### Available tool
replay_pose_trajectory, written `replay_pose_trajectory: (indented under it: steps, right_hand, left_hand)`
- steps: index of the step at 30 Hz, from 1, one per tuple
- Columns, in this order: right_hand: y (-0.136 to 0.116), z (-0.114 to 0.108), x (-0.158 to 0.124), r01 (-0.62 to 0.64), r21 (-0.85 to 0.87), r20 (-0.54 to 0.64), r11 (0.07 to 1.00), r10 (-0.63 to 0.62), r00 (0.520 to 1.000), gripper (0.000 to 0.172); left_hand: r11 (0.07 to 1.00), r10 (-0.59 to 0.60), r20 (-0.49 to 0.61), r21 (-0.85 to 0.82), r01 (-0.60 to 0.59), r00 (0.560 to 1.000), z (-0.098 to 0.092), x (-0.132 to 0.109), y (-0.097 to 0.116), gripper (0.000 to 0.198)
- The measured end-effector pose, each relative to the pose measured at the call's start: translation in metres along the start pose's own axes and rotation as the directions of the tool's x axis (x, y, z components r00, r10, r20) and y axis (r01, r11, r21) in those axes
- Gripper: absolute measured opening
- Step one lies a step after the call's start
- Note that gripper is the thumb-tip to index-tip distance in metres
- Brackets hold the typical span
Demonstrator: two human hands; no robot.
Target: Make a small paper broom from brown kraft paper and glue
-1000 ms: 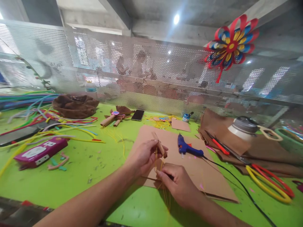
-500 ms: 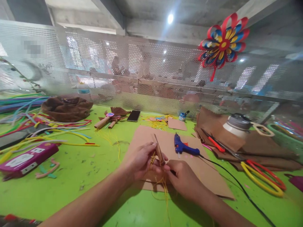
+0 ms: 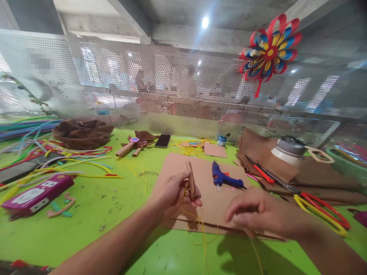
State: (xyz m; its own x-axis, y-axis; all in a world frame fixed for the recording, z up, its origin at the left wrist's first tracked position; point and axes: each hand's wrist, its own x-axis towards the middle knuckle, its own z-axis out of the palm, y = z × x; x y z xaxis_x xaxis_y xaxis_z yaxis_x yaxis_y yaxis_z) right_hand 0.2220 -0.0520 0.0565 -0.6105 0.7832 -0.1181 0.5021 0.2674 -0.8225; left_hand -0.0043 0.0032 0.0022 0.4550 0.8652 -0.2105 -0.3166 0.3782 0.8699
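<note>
Brown paper roll (image 3: 191, 184) pinched in my left hand (image 3: 172, 193), fingers curled round it, thumb on front, roll tilted slightly from upright above cardboard sheet (image 3: 212, 198). Yellow strands (image 3: 200, 225) hang from roll, trail onto sheet and green table (image 3: 114, 214). Forearm enters from lower left. My right hand (image 3: 258, 214) hovers palm down over sheet's near edge, fingers loosely spread, blurred; holds nothing I can make out. Blue glue gun (image 3: 225, 178) lies on sheet beyond both hands.
</note>
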Motion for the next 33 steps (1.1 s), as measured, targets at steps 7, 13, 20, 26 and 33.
replay_pose_trajectory:
  steps: [7,13,20,26,33]
  right_hand:
    - [0.078,-0.050,0.039,-0.162,-0.309,-0.541,0.937,-0.034,0.840,0.027]
    - [0.112,-0.032,0.056,-0.249,-0.640,-0.464,0.727,-0.108,0.879,0.046]
    - [0.111,-0.019,0.075,-0.298,-0.709,-0.519,0.639,-0.187,0.834,0.050]
    - [0.116,-0.019,0.078,-0.267,-0.666,-0.534,0.697,-0.195,0.823,0.049]
    - [0.069,-0.031,0.021,-0.150,-0.009,-0.634,0.989,0.110,0.765,0.028]
  left_hand:
    - [0.999,-0.023,0.029,-0.021,0.024,0.999,0.000,0.002,-0.002,0.040]
    - [0.995,-0.090,0.092,-0.032,0.093,0.992,-0.006,0.005,-0.005,0.046]
    - [0.993,-0.105,0.111,-0.045,0.111,0.988,-0.001,0.002,-0.005,0.052]
    - [0.975,-0.179,0.171,-0.099,0.198,0.969,-0.006,0.005,-0.010,0.051]
    - [0.974,-0.184,0.099,-0.113,0.195,0.978,-0.002,0.006,-0.011,0.055]
